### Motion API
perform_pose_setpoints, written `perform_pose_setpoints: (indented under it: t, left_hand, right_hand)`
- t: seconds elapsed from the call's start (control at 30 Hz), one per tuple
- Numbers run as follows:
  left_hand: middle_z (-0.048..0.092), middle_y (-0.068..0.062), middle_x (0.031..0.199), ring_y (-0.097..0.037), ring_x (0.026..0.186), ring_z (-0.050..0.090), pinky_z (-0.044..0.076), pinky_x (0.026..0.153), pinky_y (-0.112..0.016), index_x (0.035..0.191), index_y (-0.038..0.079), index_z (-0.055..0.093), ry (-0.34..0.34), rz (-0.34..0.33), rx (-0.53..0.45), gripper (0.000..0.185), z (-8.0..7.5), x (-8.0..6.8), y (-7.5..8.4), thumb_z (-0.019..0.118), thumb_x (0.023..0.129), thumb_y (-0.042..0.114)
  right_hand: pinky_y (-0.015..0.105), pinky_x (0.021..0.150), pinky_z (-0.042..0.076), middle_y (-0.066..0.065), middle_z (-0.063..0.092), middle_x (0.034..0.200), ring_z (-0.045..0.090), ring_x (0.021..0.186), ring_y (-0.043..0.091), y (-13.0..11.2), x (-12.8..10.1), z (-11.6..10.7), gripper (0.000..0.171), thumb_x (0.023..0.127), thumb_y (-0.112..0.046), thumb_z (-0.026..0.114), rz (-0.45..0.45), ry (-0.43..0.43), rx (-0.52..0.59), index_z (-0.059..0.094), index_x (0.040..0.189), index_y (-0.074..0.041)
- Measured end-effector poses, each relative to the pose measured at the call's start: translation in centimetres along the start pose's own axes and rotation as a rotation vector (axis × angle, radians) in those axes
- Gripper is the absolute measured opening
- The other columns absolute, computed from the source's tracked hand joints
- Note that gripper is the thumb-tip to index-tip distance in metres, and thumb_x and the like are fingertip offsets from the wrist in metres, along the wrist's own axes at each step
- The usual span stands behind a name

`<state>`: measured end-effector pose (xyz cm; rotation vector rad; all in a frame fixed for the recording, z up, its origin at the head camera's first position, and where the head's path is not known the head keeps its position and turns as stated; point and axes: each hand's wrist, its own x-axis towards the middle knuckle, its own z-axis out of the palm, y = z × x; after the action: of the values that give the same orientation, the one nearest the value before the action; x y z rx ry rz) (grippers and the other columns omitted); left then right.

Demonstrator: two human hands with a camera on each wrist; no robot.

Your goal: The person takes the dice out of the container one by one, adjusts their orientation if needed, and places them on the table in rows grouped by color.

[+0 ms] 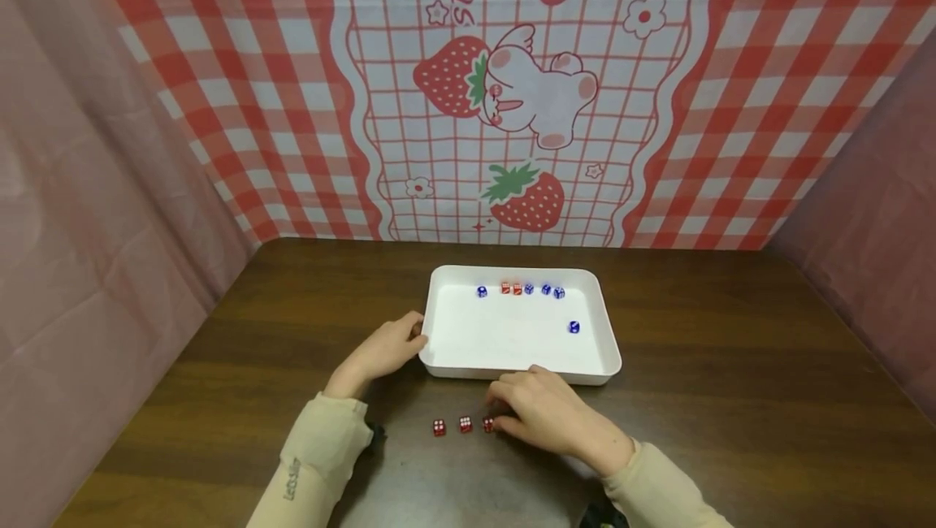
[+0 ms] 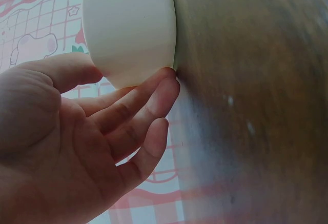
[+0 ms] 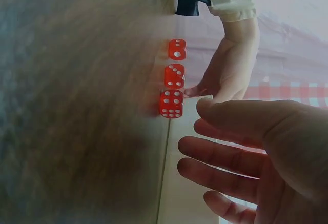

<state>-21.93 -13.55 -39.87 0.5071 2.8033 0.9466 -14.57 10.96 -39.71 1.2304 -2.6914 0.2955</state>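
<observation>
My left hand (image 1: 382, 351) is at the left end of the white tray (image 1: 504, 375), gripping it lightly. In the left wrist view its thumb meets the tray's rim and its fingertips rest low on the outer wall. Three red dice with white pips lie in a row on the table: a left die (image 1: 439, 428), a middle die (image 1: 465, 424) and a right die (image 1: 488, 425). Beside the right die hovers my right hand (image 1: 552, 414), thumb and fingers spread apart. In the right wrist view that nearest die (image 3: 171, 104) stands just off the thumb tip, with nothing in the hand.
Inside the tray, two red dice (image 1: 511, 288) sit side by side along the far wall, near several blue dice (image 1: 546, 290). One blue die (image 1: 574, 327) lies apart at the right. A checked strawberry cloth (image 1: 526, 106) hangs behind the brown wooden table (image 1: 731, 365).
</observation>
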Motion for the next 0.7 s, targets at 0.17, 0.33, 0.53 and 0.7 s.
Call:
perform_pose_setpoints:
  t: [0.17, 0.33, 0.53, 0.7]
  left_hand:
    - [0.058, -0.003, 0.083, -0.014, 0.068, 0.048, 0.039, 0.063, -0.028, 0.109, 0.001, 0.052, 0.000, -0.005, 0.006, 0.024, -0.08, -0.15, 0.08, 0.052, 0.089, 0.015]
    - [0.058, -0.003, 0.083, -0.014, 0.067, 0.048, 0.039, 0.062, -0.028, 0.110, 0.001, 0.052, 0.000, -0.006, 0.012, 0.025, -0.06, -0.05, 0.10, 0.052, 0.089, 0.015]
    - [0.056, -0.002, 0.081, -0.013, 0.066, 0.047, 0.038, 0.060, -0.027, 0.108, 0.002, 0.053, 0.003, 0.000, 0.011, 0.023, -0.04, 0.02, 0.09, 0.051, 0.089, 0.014]
    - [0.057, -0.003, 0.082, -0.013, 0.067, 0.048, 0.039, 0.062, -0.027, 0.110, 0.002, 0.053, 0.002, -0.012, 0.007, 0.024, 0.04, -0.05, 0.09, 0.052, 0.089, 0.015]
  right_hand:
    - [0.026, 0.067, 0.040, -0.011, 0.060, 0.080, 0.057, 0.073, 0.003, 0.14, -0.03, -0.23, 0.011, 0.077, -0.026, 0.068, -0.005, 0.023, -0.010, 0.064, 0.085, -0.020]
    - [0.025, 0.067, 0.040, -0.011, 0.061, 0.081, 0.057, 0.072, 0.003, 0.37, -0.12, -0.48, 0.009, 0.078, -0.024, 0.067, 0.004, 0.046, 0.001, 0.064, 0.085, -0.020]
    - [0.025, 0.067, 0.041, -0.012, 0.060, 0.079, 0.056, 0.071, 0.003, 0.58, -0.17, -0.77, 0.008, 0.078, -0.024, 0.067, 0.006, 0.082, -0.003, 0.063, 0.084, -0.021]
    - [0.025, 0.066, 0.041, -0.012, 0.059, 0.078, 0.055, 0.070, 0.003, 0.73, -0.18, -0.72, 0.007, 0.078, -0.024, 0.068, 0.002, 0.098, -0.009, 0.063, 0.083, -0.022]
